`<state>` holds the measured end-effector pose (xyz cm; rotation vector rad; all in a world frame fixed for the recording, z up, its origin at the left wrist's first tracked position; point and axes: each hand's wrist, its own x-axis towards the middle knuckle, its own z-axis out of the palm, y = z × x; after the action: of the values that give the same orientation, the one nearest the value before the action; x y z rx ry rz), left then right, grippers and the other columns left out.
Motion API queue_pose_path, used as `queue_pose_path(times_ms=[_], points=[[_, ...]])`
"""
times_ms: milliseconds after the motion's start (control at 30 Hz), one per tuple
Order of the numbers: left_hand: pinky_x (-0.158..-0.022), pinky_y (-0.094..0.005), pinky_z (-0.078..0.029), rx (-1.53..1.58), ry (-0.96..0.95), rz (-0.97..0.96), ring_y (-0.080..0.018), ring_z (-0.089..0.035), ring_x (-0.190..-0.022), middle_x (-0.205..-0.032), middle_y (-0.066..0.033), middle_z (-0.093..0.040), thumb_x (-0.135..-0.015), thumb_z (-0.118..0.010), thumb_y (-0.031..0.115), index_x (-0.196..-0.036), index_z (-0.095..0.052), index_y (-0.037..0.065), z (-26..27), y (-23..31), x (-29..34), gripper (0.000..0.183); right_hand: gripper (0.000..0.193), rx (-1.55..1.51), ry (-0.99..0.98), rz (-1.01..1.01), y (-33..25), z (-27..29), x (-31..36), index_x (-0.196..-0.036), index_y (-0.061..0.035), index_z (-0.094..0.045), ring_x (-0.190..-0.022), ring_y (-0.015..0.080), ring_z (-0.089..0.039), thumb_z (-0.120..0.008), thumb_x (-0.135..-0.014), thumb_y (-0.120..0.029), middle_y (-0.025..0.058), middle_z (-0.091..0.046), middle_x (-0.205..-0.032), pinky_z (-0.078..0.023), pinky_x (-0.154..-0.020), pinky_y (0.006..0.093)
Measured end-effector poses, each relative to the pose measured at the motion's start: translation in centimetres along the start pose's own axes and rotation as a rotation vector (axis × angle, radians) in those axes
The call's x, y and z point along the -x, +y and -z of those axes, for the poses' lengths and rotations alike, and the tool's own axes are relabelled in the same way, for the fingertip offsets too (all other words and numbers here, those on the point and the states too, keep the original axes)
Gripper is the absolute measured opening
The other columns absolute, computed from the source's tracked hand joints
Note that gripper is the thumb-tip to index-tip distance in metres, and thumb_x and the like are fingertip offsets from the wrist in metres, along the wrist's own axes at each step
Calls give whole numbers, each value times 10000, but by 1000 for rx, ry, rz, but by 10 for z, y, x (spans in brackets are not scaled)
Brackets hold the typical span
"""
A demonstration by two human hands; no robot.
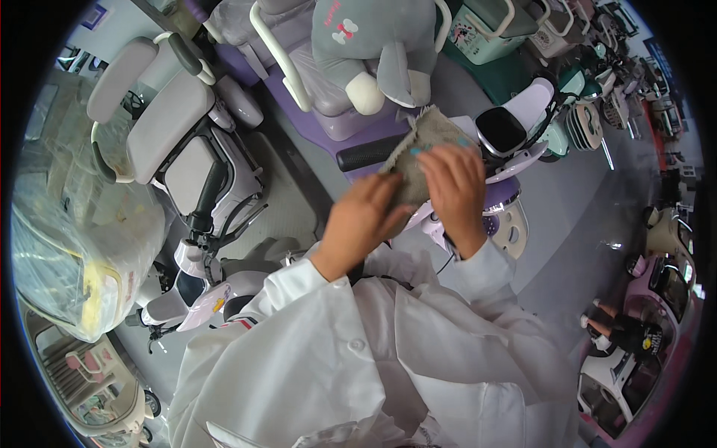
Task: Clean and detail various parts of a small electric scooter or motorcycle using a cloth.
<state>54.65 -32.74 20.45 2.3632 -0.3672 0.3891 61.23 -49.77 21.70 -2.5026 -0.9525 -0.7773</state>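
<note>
A grey-brown cloth point(427, 136) hangs over the handlebar area of a lilac electric scooter point(532, 106). Its lower left part is gripped by my left hand point(362, 220), with fingers curled on it. My right hand point(457, 190) has its fingers bent onto the cloth's right side. Just left of the cloth, a black handlebar grip point(366, 154) sticks out. Beyond the right hand is the scooter's dark display point(500, 131). The palms and part of the cloth are hidden behind my fingers.
A grey plush toy point(373, 45) sits on the scooter's wrapped seat point(332, 118). On the left stands another scooter with a grey seat point(170, 127), beside a plastic-wrapped vehicle point(89, 246). More scooters line the upper right. A person point(631, 334) is near a pink vehicle point(650, 291).
</note>
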Motion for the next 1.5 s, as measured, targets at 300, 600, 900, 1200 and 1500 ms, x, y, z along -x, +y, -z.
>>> queue_pose_path(times_ms=[300,600,900,1200,1500], points=[[-496,-359,-499,-132,-182,159,-278,-621,-585,-780,-146,-582,-730,-578,50,-945,-432,3,-54,10,-11,264,419,-111,-322,-80,-17,3,20,-1178,-28,-529,-1141,233,-508,-534,-759,-24,93,-563,-1142,-278,-1064,433],[-570,-371,-505,-72,-266,140,-295,-620,-714,-851,-127,-605,-741,-577,71,-978,-493,-9,-29,14,25,264,429,-341,-236,9,-44,-6,51,-1225,-85,-527,-1178,217,-494,-514,-799,-40,54,-525,-1258,-225,-1085,510],[-558,-414,-496,-142,-374,122,-350,-613,-678,-772,-175,-584,-749,-585,50,-933,-384,7,-56,11,-37,276,290,-1120,124,-1094,-40,6,70,-1118,2,-497,-958,166,-525,-523,-924,-212,82,-547,-1054,-418,-836,300],[-531,-429,-469,-135,-218,221,-364,-591,-623,-698,-175,-576,-823,-556,100,-897,-408,17,-21,23,21,186,524,-1655,-214,-1432,-30,-38,39,-1205,-17,-497,-1017,99,-490,-531,-894,-438,62,-531,-1117,-418,-832,256],[-498,-422,-477,-254,-266,143,-351,-596,-572,-657,-159,-580,-820,-521,83,-879,-417,15,-48,15,-20,138,383,-1728,69,-1402,-20,-42,23,-1206,-78,-524,-974,117,-554,-556,-900,-306,17,-569,-1108,-434,-796,267]])
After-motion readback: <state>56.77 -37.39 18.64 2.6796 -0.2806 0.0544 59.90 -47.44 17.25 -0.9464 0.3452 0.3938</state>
